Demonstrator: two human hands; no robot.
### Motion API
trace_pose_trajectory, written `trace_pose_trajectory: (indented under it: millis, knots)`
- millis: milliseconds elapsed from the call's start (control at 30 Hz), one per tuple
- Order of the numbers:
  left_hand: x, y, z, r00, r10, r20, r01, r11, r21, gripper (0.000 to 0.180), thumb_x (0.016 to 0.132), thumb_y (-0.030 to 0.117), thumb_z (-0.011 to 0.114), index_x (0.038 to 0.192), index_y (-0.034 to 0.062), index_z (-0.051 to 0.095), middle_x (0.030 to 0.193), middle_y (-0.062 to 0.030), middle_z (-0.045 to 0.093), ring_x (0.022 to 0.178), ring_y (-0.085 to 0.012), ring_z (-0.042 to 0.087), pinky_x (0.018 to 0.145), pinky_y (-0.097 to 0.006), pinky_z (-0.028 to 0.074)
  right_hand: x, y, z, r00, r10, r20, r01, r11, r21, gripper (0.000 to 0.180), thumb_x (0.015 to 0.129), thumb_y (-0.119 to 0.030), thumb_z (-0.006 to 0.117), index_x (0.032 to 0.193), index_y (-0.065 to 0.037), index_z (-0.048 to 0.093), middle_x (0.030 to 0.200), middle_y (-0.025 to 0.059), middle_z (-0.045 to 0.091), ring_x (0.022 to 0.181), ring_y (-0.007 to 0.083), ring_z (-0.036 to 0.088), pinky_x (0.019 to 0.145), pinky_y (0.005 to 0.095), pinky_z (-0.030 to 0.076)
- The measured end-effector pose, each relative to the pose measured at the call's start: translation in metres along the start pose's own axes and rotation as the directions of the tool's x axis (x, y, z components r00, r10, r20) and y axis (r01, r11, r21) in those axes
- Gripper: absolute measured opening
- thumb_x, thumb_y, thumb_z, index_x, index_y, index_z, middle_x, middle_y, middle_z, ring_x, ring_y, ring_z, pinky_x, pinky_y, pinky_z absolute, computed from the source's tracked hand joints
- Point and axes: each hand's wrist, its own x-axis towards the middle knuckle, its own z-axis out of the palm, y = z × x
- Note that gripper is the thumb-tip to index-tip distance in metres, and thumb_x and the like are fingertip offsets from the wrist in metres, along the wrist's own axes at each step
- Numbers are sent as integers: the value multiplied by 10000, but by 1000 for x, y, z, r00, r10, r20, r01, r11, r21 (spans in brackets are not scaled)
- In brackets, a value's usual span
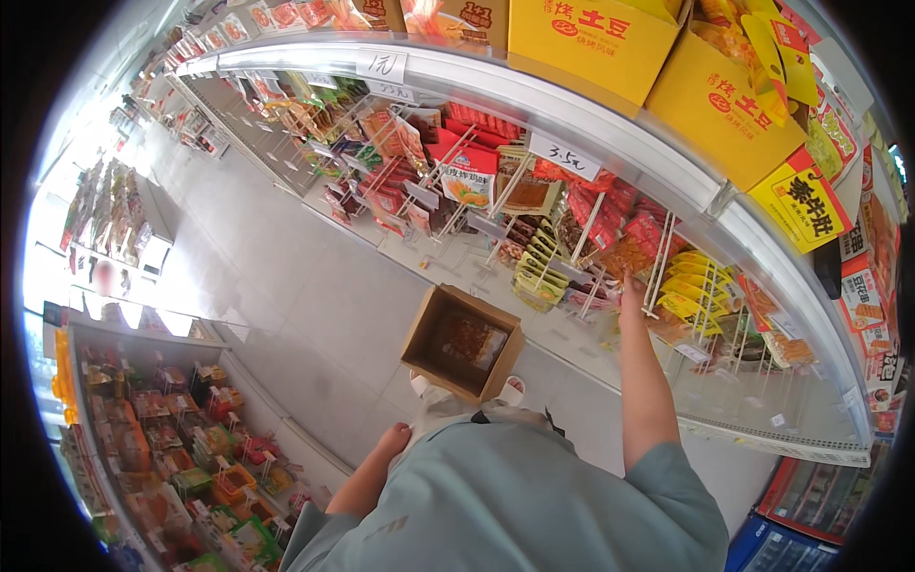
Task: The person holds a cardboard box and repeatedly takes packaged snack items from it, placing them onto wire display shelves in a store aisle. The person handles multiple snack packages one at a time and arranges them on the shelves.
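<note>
Reaching in among the hanging packets

Right hand (633,290) is up at the front of the display rack (801,408), right by a brown-orange packet (625,255); fingers close together, but whether they grip it, can't tell! Down at the shoes (516,385), the cardboard box (501,366) has reddish-brown contents (463,345) low inside, its upper walls bare, while plenty hangs along the rack. Metal prongs (665,250) crowd that reach, yellow packets (701,286) to its right. Left hand (395,438) hangs low, fingers curled, grip unclear. Yellow cartons (586,43) line the rack's upper edge.
</note>
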Motion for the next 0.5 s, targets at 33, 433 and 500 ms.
trace_pose_trajectory:
  millis: [33, 433, 500]
  knots:
    - [-6, -4, -1, 1000, -17, -16, 18, 1000, 21, 468, 881, 353, 482, 1224, 63, 614, 1162, -243, 646, 1155, -378, 585, 994, -433, 448, -35, -20, 12, 982, 115, 152, -131, 987, 99, 511, 845, -453, 740, 1150, -73, 584, 545, -9, 427, 393, 101, 395, 373, 256, 300]
    - [69, 46, -62, 964, 248, 95, -259, 959, 117, 479, 895, 387, 526, 1250, 71, 585, 1144, -231, 656, 1106, -378, 614, 955, -431, 474, -244, -34, -42, 961, 13, 276, -127, 908, 399, 198, 959, -244, 621, 1033, -61, 600, 948, 30, 637, 780, 143, 624, 697, 295, 533]
    - [80, 44, -65, 954, 271, 124, -286, 950, 124, 488, 895, 385, 530, 1249, 53, 583, 1145, -231, 657, 1108, -374, 615, 956, -428, 474, -288, -46, -39, 959, 48, 281, -171, 885, 434, 206, 970, -214, 600, 1077, -38, 595, 1034, 59, 648, 844, 169, 653, 766, 326, 564]
